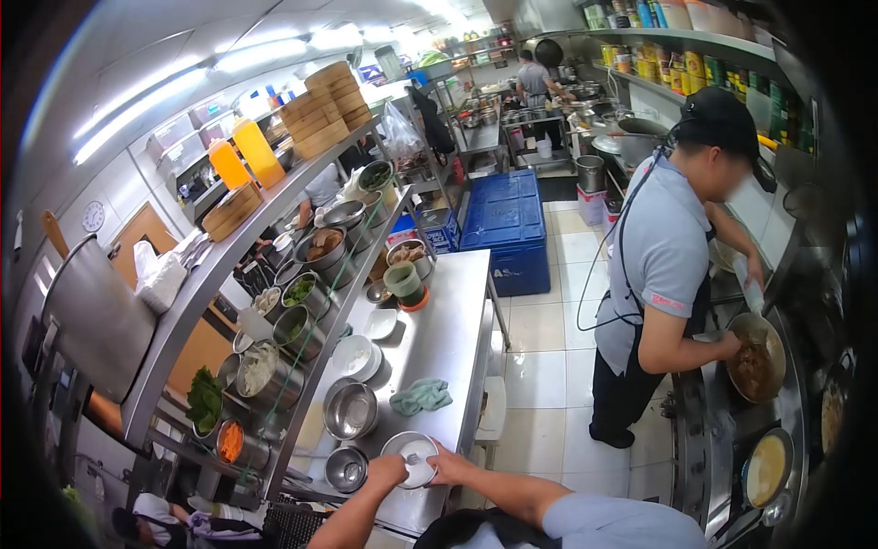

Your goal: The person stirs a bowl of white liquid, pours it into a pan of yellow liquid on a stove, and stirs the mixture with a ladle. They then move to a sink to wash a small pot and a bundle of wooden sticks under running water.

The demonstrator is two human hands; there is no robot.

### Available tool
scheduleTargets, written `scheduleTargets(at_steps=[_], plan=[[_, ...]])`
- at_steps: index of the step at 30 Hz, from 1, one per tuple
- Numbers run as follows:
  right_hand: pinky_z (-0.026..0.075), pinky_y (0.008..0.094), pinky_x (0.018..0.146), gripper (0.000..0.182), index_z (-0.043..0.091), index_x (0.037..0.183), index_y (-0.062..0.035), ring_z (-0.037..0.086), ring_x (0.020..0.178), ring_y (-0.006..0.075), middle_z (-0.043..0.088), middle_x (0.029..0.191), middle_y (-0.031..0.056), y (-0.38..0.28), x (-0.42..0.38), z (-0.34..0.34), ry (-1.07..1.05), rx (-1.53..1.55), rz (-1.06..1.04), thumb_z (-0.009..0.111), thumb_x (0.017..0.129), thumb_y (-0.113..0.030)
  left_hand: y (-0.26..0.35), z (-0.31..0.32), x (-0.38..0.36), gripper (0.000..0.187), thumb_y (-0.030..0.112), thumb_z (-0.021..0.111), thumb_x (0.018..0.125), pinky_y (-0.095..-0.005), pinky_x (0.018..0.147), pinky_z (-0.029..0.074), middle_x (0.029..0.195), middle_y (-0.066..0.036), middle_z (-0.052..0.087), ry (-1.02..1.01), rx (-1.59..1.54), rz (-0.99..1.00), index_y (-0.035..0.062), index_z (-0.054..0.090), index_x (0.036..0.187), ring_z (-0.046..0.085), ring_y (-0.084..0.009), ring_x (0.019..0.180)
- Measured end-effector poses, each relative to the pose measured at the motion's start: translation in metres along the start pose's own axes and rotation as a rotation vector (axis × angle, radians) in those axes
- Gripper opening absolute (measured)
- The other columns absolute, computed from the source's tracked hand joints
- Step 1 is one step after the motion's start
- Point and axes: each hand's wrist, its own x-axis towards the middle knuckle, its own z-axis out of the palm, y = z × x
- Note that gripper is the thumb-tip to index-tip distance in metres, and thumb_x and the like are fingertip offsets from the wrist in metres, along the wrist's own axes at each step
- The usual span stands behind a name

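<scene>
Right hand (448,465) grips bowl (400,441) by side at counter's (450,334) near end—likely steadying it. Left hand (389,469) at rim, fingers curled; grip's contents cannot be told. Metal bowls (349,410) beside, seemingly for easy reach.

Bright overhead fluoresc. glare, fisheye distort., dark vignette @ edges

The left fist (388,470) hides whatever it grips, and the bowl's (411,460) pale contents are too small to identify. Labels on the cans (681,73) along the upper right shelf are unreadable. The camera wearer's sleeve (622,523) is cut off at the bottom edge, and the distant worker (533,80) is blurred.
</scene>
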Motion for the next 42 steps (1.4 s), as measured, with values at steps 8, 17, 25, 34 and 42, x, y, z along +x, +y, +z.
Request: scheduleTargets(at_steps=[8,17,25,34,42], plan=[[0.050,0.0463,0.097,0.044,0.059,0.084,-0.0092,0.057,0.119,0.0482,0.020,0.162,0.0273,-0.004,0.005,0.002,0.019,-0.013,0.011,0.085,0.072,-0.043,-0.024,-0.029,0.070,0.030,0.024,0.060,0.082,-0.0456,0.083,0.058,0.102,-0.018,0.075,-0.139,0.187,0.110,0.0085,0.078,0.100,0.074,-0.0348,0.095],[0.049,0.0480,0.099,0.050,0.062,0.083,-0.0060,0.058,0.114,0.0473,0.031,0.153,0.0297,0.004,0.011,-0.003,0.094,0.033,0.033,0.087,0.067,-0.047,-0.043,0.075,0.092,0.033,0.029,0.057,0.085,-0.0409,0.100,0.051,0.114,-0.013,0.073,-0.217,-0.238,0.307,0.0223,0.079,0.110,0.068,-0.0334,0.111],[0.049,0.0470,0.104,0.054,0.073,0.106,-0.0165,0.060,0.116,0.0445,0.040,0.149,0.0297,0.020,0.013,0.006,0.076,0.006,0.069,0.088,0.063,-0.046,-0.047,0.145,0.110,0.046,0.044,0.053,0.093,-0.0437,0.094,0.051,0.116,-0.020,0.070,-0.158,-0.488,0.206,0.0084,0.074,0.113,0.068,-0.0359,0.107],[0.054,0.0471,0.091,0.046,0.053,0.079,-0.0071,0.061,0.113,0.0506,0.024,0.159,0.0301,-0.014,0.012,-0.009,0.086,0.012,0.162,0.091,0.060,-0.024,-0.003,0.096,0.069,0.026,0.017,0.059,0.086,-0.0465,0.089,0.055,0.106,-0.023,0.073,-0.016,-0.717,-0.211,0.0056,0.076,0.102,0.070,-0.0404,0.101],[0.053,0.0486,0.093,0.049,0.054,0.075,-0.0049,0.060,0.114,0.0514,0.023,0.160,0.0274,-0.028,0.011,-0.014,0.125,-0.047,0.172,0.092,0.062,-0.031,0.018,0.000,-0.005,0.026,0.016,0.063,0.082,-0.0483,0.078,0.057,0.098,-0.021,0.074,0.072,-0.209,-0.144,0.0050,0.075,0.102,0.073,-0.0374,0.092]])
